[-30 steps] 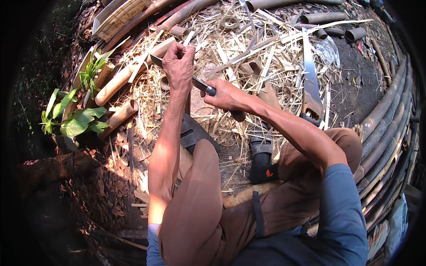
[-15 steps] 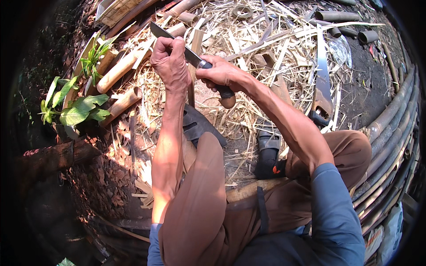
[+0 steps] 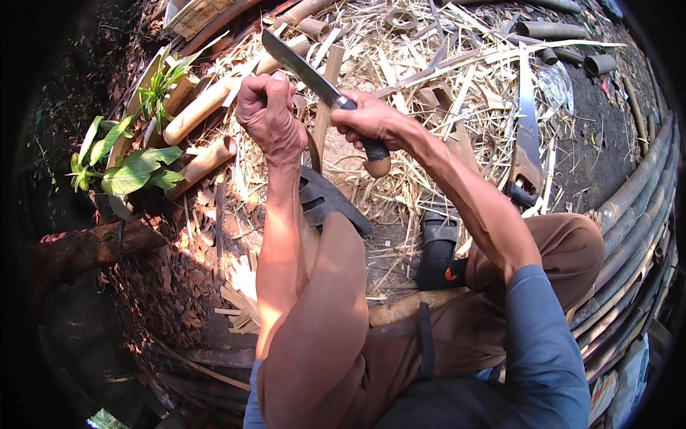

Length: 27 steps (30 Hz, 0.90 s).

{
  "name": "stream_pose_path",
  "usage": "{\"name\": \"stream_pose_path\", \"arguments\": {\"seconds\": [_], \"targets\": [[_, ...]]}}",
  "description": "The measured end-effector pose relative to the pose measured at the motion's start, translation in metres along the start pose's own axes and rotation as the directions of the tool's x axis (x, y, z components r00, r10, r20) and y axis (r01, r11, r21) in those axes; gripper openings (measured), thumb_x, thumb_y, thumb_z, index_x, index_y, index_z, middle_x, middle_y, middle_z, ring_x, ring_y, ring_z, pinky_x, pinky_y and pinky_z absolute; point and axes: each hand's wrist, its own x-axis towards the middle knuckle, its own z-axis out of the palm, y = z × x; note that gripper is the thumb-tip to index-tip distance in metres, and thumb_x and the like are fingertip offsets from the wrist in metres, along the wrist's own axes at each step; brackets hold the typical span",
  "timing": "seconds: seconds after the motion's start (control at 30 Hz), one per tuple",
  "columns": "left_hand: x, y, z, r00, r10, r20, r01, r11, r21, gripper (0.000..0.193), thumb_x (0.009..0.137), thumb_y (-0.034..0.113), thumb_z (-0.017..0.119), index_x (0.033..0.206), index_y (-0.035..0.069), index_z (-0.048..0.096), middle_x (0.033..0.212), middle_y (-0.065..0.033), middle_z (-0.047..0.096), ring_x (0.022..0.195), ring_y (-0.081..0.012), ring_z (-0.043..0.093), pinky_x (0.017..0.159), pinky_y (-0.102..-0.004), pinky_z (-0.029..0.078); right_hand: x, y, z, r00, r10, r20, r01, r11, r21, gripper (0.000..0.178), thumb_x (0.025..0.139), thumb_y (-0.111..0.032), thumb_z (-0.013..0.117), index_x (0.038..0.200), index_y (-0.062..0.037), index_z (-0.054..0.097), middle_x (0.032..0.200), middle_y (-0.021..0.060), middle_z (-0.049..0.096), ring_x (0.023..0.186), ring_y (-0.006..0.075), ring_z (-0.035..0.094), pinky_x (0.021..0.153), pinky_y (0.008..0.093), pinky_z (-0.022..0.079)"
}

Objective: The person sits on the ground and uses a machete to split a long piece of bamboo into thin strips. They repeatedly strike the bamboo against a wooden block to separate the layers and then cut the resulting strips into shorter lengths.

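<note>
A: Start at the left. What lies there?

B: One leafy green plant (image 3: pixel 125 168) at nine o'clock. Just right of it, two short bamboo logs (image 3: pixel 204 107), side by side and slanting up toward one o'clock.

A: And the hands?

B: Two. The left hand (image 3: pixel 268 114) sits at eleven o'clock, fingers (image 3: pixel 259 89) clenched in a fist around the lower part of a thin bamboo strip (image 3: pixel 329 93) that stands nearly upright between the hands. The right hand (image 3: pixel 375 121), just beside it at twelve o'clock, has its fingers clenched on the dark handle of one big knife (image 3: pixel 314 75). The blade runs up toward eleven o'clock and crosses the strip above the left fist. I cannot tell whether the edge bites into the strip.

A: Below them?

B: Two dark sandals (image 3: pixel 332 204), one near the left knee, one (image 3: pixel 437 247) at centre. Brown trousers and both forearms hide the ground at six o'clock.

A: Further right?

B: One hand saw (image 3: pixel 527 132) lying flat at two o'clock on the straw litter (image 3: pixel 429 64). Three short bamboo tubes (image 3: pixel 554 32) lie at one o'clock, and a stack of long bamboo poles (image 3: pixel 636 193) runs along the edge at three o'clock; too bent and overlapped to count.
</note>
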Motion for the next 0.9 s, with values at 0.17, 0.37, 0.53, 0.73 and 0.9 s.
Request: {"name": "stream_pose_path", "arguments": {"seconds": [0.17,0.37,0.53,0.73,0.9], "targets": [[0.023,-0.025,-0.001,0.999,-0.052,0.007,0.051,0.998,0.042,0.018,0.087,0.005,0.067,0.074,0.009,0.055,0.062,0.0024,0.052,0.051,-0.005,0.045,0.056,-0.0216,0.046,-0.004,0.113,0.042,0.999,0.013,0.043,0.005,0.921,-0.388,0.044,0.08,-0.019,0.06,0.121,-0.0011,0.06,0.086,0.0157,0.066,0.074,0.0242,0.065,0.067,0.036,0.053],[0.03,-0.046,0.015,0.99,-0.127,0.061,0.119,0.986,0.118,0.016,0.085,0.008,0.071,0.073,0.01,0.059,0.064,0.0045,0.056,0.053,-0.0032,0.048,0.051,-0.0182,0.042,-0.01,0.109,0.038,0.994,0.106,0.0,-0.103,0.962,-0.251,0.025,0.082,-0.016,0.063,0.102,-0.0029,0.058,0.065,0.0033,0.054,0.055,0.0125,0.05,0.05,0.0298,0.043],[0.033,-0.063,0.022,0.983,-0.155,0.095,0.149,0.986,0.069,0.015,0.084,0.007,0.071,0.073,0.009,0.06,0.067,0.0034,0.059,0.055,-0.003,0.049,0.052,-0.019,0.044,-0.009,0.105,0.025,0.995,0.094,-0.025,-0.097,0.921,-0.377,0.028,0.081,-0.019,0.064,0.103,-0.0024,0.062,0.073,0.0072,0.062,0.066,0.0183,0.058,0.064,0.0333,0.05],[0.003,-0.054,0.031,0.998,-0.036,0.049,0.031,0.994,0.107,0.022,0.085,0.004,0.066,0.067,0.008,0.053,0.061,0.0102,0.046,0.055,0.0004,0.037,0.05,-0.0183,0.028,-0.014,0.134,0.026,0.989,-0.1,-0.113,0.024,0.843,-0.537,0.026,0.082,-0.02,0.062,0.103,-0.004,0.063,0.071,0.0098,0.062,0.065,0.0205,0.062,0.064,0.0361,0.051],[0.001,-0.034,0.029,0.981,-0.135,0.137,0.11,0.978,0.177,0.019,0.086,0.009,0.069,0.072,0.01,0.057,0.062,0.005,0.053,0.053,-0.0025,0.047,0.051,-0.0181,0.04,-0.02,0.138,0.032,0.994,-0.103,-0.022,0.086,0.911,-0.404,0.022,0.082,-0.019,0.061,0.095,-0.0016,0.063,0.068,0.008,0.062,0.064,0.0199,0.06,0.061,0.0359,0.049]]}}
